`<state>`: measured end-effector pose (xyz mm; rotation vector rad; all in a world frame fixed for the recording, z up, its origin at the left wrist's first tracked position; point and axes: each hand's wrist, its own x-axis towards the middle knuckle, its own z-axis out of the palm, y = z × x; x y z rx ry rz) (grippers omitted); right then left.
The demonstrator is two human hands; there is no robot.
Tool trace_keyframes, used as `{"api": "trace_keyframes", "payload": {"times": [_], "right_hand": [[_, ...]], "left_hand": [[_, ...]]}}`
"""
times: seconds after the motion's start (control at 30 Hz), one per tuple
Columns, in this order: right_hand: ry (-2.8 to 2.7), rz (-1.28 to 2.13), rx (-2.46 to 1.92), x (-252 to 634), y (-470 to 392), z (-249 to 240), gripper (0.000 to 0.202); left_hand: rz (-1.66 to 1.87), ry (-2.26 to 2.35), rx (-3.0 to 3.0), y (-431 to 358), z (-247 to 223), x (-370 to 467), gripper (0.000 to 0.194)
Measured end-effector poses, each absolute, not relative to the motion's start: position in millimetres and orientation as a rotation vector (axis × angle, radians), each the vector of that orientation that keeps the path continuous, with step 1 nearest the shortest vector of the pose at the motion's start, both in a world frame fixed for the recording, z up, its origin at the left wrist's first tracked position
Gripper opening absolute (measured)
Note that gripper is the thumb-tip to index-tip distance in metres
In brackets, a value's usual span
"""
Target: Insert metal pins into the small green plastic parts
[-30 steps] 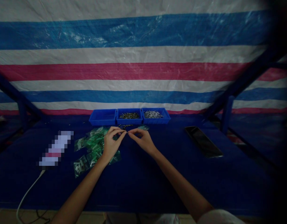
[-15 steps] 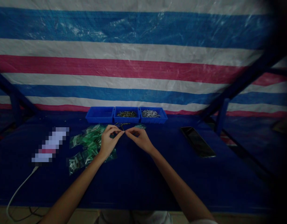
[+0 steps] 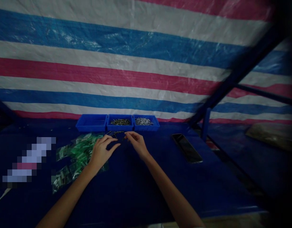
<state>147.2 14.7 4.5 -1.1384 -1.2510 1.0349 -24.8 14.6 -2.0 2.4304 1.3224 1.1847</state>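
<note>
Near the tabletop's (image 3: 136, 190) far edge, dark rods (image 3: 115, 132) seem light, stiff, best pinched mid-length; left hand (image 3: 100, 150) gapes, right hand (image 3: 139, 144) narrow, contents unclear.

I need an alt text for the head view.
A person's bare left hand, thumb and fingers apart, faces their bare right hand over a dark blue table. Behind are three blue plastic bins, two holding thin metallic pieces. Green-and-clear plastic packets lie left, a black rectangular phone right.

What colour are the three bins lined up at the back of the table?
The three bins are blue, seen in the head view.
</note>
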Motion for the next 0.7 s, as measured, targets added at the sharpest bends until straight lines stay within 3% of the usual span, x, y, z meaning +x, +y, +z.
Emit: {"api": "trace_keyframes", "payload": {"times": [0.27,0.7], "right_hand": [[-1.326,1.174,-1.056,132.7,2.9,8.6,0.018],[-1.383,1.162,-1.028,128.4,-0.6,5.0,0.020]], "left_hand": [[1.326,1.108,2.161,13.9,-3.1,-19.6,0.009],[1.538,1.179,1.835,7.1,12.3,-17.0,0.011]]}}
